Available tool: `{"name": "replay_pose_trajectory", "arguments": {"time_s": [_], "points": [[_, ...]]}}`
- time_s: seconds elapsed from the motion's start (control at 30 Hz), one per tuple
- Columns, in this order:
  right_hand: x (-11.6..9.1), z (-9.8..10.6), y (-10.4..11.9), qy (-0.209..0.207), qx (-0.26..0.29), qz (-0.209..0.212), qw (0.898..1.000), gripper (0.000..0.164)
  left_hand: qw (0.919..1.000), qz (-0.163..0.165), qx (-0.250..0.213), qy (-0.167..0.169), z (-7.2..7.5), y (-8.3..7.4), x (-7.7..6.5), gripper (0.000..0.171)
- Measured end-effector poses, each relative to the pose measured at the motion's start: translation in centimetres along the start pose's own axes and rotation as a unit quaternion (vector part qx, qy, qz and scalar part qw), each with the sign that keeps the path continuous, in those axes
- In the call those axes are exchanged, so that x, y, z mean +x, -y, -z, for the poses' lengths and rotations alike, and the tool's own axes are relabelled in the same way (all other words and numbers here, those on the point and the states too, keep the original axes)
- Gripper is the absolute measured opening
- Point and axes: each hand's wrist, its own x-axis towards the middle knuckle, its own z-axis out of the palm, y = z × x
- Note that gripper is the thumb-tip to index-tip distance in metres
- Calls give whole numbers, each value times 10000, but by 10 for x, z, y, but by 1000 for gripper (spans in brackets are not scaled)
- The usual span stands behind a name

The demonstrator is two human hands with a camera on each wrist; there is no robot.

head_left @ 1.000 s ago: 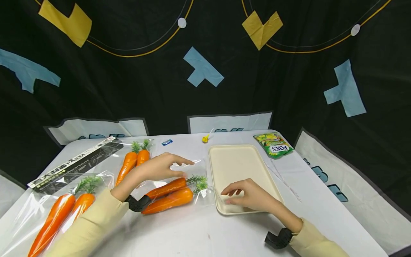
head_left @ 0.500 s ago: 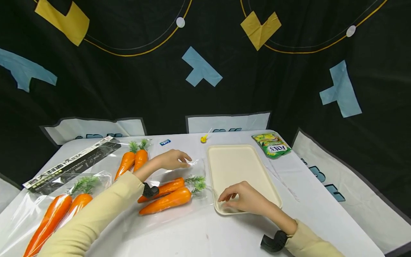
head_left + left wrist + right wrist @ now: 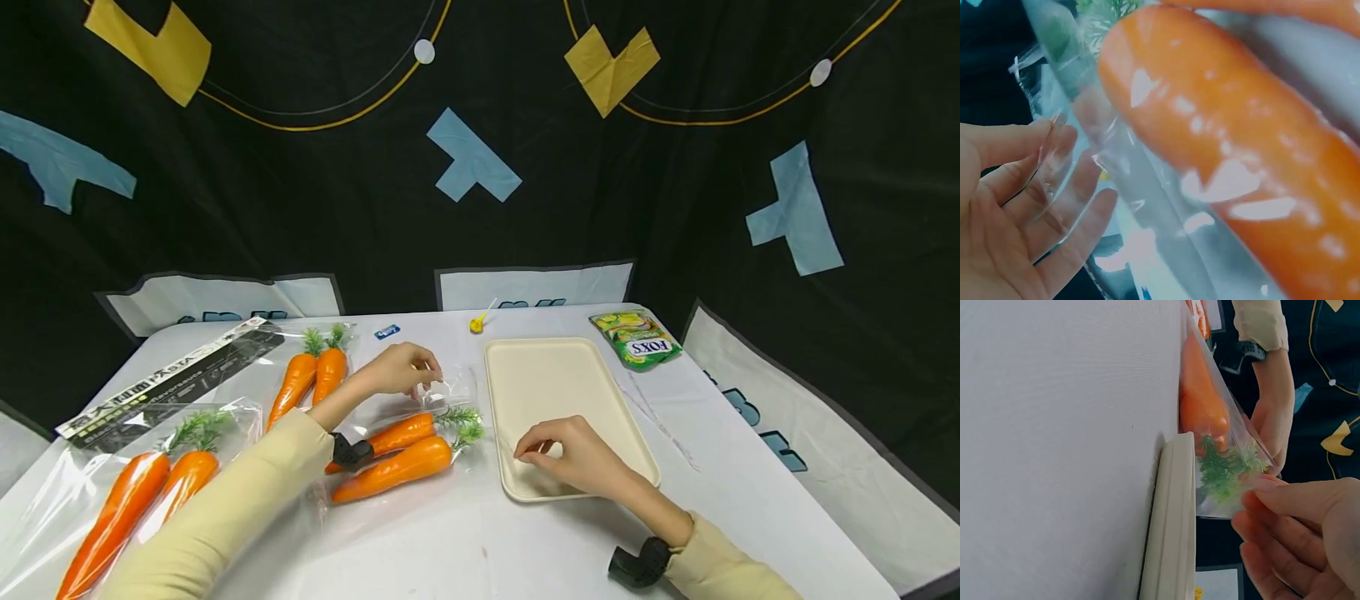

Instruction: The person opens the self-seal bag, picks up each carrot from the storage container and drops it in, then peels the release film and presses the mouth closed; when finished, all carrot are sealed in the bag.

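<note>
A clear plastic bag (image 3: 463, 383) with two orange carrots (image 3: 397, 471) lies left of the tray, their green tops pointing right. My left hand (image 3: 405, 368) is above the bag and pinches its film between thumb and forefinger; in the left wrist view the other fingers (image 3: 1069, 250) spread behind the film. Over the lower left of the cream tray (image 3: 555, 367), my right hand (image 3: 573, 454) brings thumb and forefinger together. In the right wrist view these fingertips meet at the bag's end beyond the leafy tops (image 3: 1225, 472), though the thin film between them is hard to see.
Two more bagged carrot pairs lie at left, one near (image 3: 120, 521) and one far (image 3: 300, 379). A long black-and-white packet (image 3: 172, 383) lies behind them. At the back are a small blue packet (image 3: 387, 332), a yellow item (image 3: 477, 324) and a green FOX'S bag (image 3: 637, 340).
My left hand has shifted slightly and its fingers have bent down onto the film. My right thumb and forefinger have closed together, with that hand nearly in place.
</note>
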Motion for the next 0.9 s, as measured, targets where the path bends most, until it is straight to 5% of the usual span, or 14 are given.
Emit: {"name": "replay_pose_trajectory", "arguments": {"time_s": [0.33,0.57,0.9], "points": [[14,23,6,-967,-290,57,9949,14,9887,-225,-605,-1354,22,-13,-32,18],[20,49,12,-1444,-494,252,9880,17,9699,-405,-1034,-2167,33,-27,-58,23],[24,64,24,-1722,-574,488,9822,17,9377,-839,-1392,-3070,29,-43,-84,21]]}}
